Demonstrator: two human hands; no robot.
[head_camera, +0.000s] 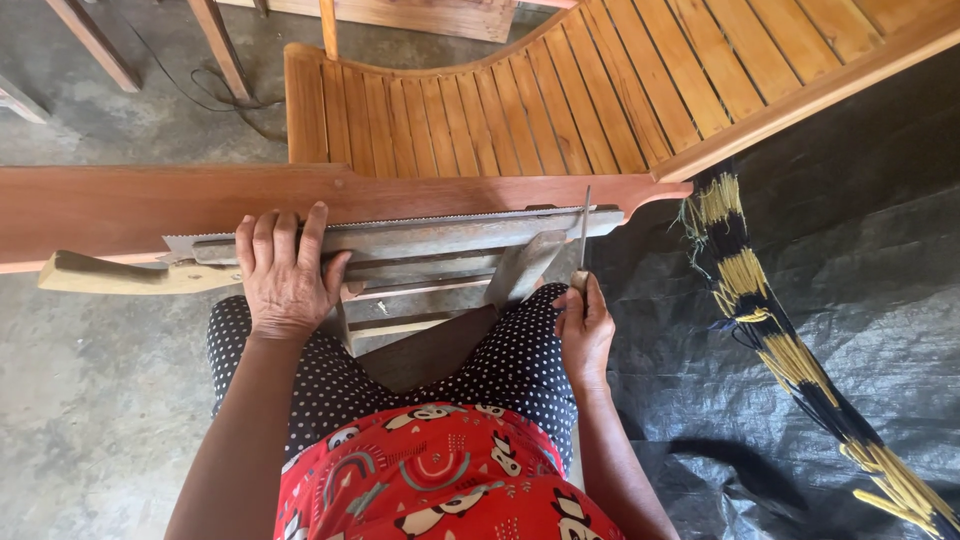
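Note:
A hand saw (420, 232) lies teeth-up along a grey wooden clamp on a low stand between my knees. Its pale wooden handle (110, 277) sticks out to the left. My left hand (285, 272) presses flat on the saw blade and clamp near the handle end. My right hand (583, 325) grips the handle of a thin metal file (585, 228), whose tip rests across the saw teeth near the blade's right end.
A reddish-brown wooden board (150, 205) runs just behind the saw. Behind it stands a slatted wooden lounge chair (560, 100). A black plastic sheet (850, 300) covers the floor at right, with a bundle of yellow and black fibres (790, 360) on it. Concrete floor at left.

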